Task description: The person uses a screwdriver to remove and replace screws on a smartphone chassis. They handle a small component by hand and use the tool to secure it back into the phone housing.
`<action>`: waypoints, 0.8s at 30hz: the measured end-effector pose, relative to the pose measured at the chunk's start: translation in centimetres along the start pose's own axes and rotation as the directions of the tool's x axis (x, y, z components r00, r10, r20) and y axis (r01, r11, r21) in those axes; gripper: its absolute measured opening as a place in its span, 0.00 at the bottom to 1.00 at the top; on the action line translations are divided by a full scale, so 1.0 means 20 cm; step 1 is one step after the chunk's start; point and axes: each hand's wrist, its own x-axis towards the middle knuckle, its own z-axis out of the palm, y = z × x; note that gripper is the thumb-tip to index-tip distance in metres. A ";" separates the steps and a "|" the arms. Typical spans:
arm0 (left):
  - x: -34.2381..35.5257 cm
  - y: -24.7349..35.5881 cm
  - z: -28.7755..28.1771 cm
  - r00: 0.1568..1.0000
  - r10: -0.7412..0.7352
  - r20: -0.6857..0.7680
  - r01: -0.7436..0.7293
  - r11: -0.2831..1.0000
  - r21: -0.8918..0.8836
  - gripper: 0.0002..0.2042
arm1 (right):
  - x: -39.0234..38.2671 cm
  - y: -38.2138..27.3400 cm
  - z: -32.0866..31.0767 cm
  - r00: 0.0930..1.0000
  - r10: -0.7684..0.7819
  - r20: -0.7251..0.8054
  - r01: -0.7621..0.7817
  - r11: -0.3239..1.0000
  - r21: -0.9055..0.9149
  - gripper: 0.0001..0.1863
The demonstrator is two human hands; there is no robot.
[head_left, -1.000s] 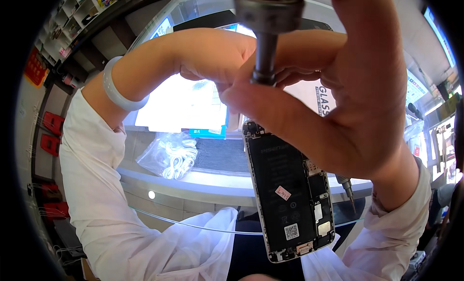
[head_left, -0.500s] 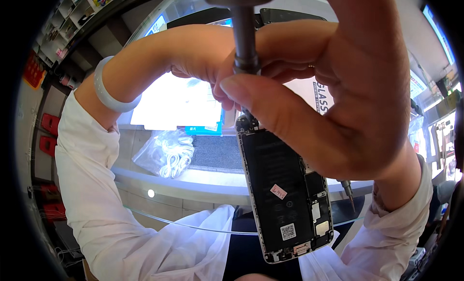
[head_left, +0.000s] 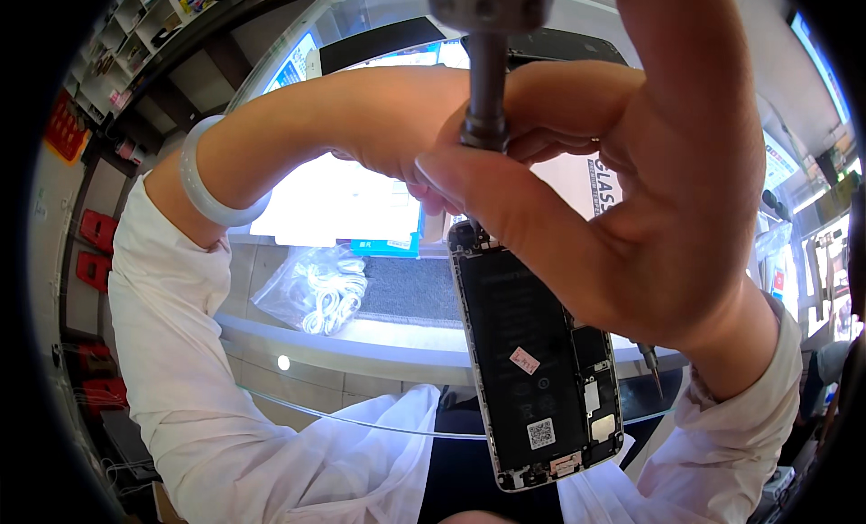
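Your right hand (head_left: 667,208) pinches the screwdriver (head_left: 485,82) at top centre; your left hand (head_left: 406,136) grips the opened phone (head_left: 532,362), black battery showing, clear bag (head_left: 316,289) centre left.

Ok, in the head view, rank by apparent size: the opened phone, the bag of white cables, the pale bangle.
1. opened phone, largest, though it sits nearer the camera.
2. bag of white cables.
3. pale bangle, smallest; partly hidden round the left wrist.

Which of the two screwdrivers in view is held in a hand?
The large metal screwdriver at top centre: the right hand grips its shaft above the opened phone. The other, a small screwdriver, lies untouched beside the right wrist.
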 end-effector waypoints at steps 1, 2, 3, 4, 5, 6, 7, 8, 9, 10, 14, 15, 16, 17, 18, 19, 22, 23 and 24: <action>0.00 0.01 0.01 1.000 -0.020 -0.002 0.020 0.999 0.026 0.12 | 0.00 0.00 0.00 1.000 0.000 -0.001 0.000 1.000 0.003 0.31; -0.02 0.01 0.04 0.999 0.003 -0.042 0.001 0.996 0.091 0.11 | -0.01 0.00 0.00 1.000 -0.001 -0.001 0.001 1.000 0.004 0.31; -0.02 0.01 0.04 0.999 0.003 -0.037 0.000 0.997 0.074 0.11 | -0.01 0.00 0.00 1.000 -0.003 -0.005 0.003 1.000 0.006 0.30; -0.02 0.01 0.05 0.999 0.003 -0.032 -0.002 0.998 0.057 0.11 | -0.01 0.00 -0.01 1.000 -0.002 -0.005 0.002 1.000 0.010 0.30; -0.01 0.01 0.03 1.000 -0.016 0.019 0.016 0.999 -0.042 0.12 | -0.02 0.00 -0.02 1.000 -0.005 -0.011 0.005 1.000 0.013 0.30; 0.00 0.01 0.01 0.999 -0.010 0.047 0.015 0.995 -0.096 0.13 | -0.02 0.00 -0.03 1.000 -0.002 -0.019 0.002 1.000 0.012 0.30; 0.00 0.01 -0.01 0.997 -0.005 0.076 0.016 0.989 -0.149 0.14 | -0.03 0.00 -0.05 0.999 -0.002 -0.038 0.002 1.000 0.015 0.30; 0.01 0.00 -0.01 0.997 0.019 0.081 -0.006 0.987 -0.158 0.15 | -0.03 0.00 -0.07 0.998 0.005 -0.060 -0.004 1.000 0.017 0.29; -0.01 0.01 -0.05 0.989 0.016 0.150 0.013 0.981 -0.192 0.13 | -0.03 0.00 -0.10 0.995 0.015 -0.100 -0.013 1.000 0.018 0.29; 0.00 0.01 -0.04 0.990 -0.123 0.064 0.134 0.968 -0.211 0.12 | -0.04 0.01 -0.13 0.988 0.028 -0.154 -0.025 0.999 0.020 0.29; -0.01 0.02 -0.08 0.995 -0.089 -0.055 0.071 0.961 -0.267 0.12 | -0.03 0.07 -0.25 0.878 0.167 -0.448 -0.165 0.985 0.043 0.28; -0.02 0.02 -0.09 0.995 -0.056 -0.083 0.031 0.963 -0.269 0.12 | -0.02 0.10 -0.27 0.850 0.191 -0.490 -0.186 0.981 0.058 0.28; -0.03 0.01 -0.11 0.987 -0.013 -0.161 -0.030 0.964 -0.264 0.12 | -0.02 0.13 -0.28 0.836 0.204 -0.510 -0.192 0.978 0.077 0.28; -0.04 0.01 -0.13 0.970 0.052 -0.237 -0.114 0.960 -0.256 0.12 | -0.02 0.17 -0.28 0.829 0.213 -0.517 -0.197 0.977 0.087 0.28; -0.05 0.00 -0.15 0.940 0.162 -0.299 -0.244 0.934 -0.262 0.12 | -0.02 0.19 -0.27 0.825 0.214 -0.522 -0.190 0.977 0.100 0.27; -0.05 -0.01 -0.18 0.885 0.211 -0.415 -0.278 0.954 -0.108 0.12 | -0.03 0.22 -0.26 0.822 0.216 -0.527 -0.184 0.976 0.113 0.27; -0.05 -0.05 -0.27 0.858 0.134 -0.495 -0.246 0.955 -0.168 0.12 | -0.03 0.29 -0.21 0.839 0.210 -0.502 -0.159 0.977 0.144 0.26; -0.04 -0.07 -0.28 0.874 0.136 -0.466 -0.240 0.956 -0.170 0.11 | -0.03 0.31 -0.19 0.865 0.186 -0.466 -0.138 0.981 0.136 0.27; -0.03 -0.09 -0.29 0.889 0.137 -0.437 -0.233 0.957 -0.174 0.11 | -0.02 0.33 -0.17 0.889 0.162 -0.428 -0.117 0.985 0.130 0.28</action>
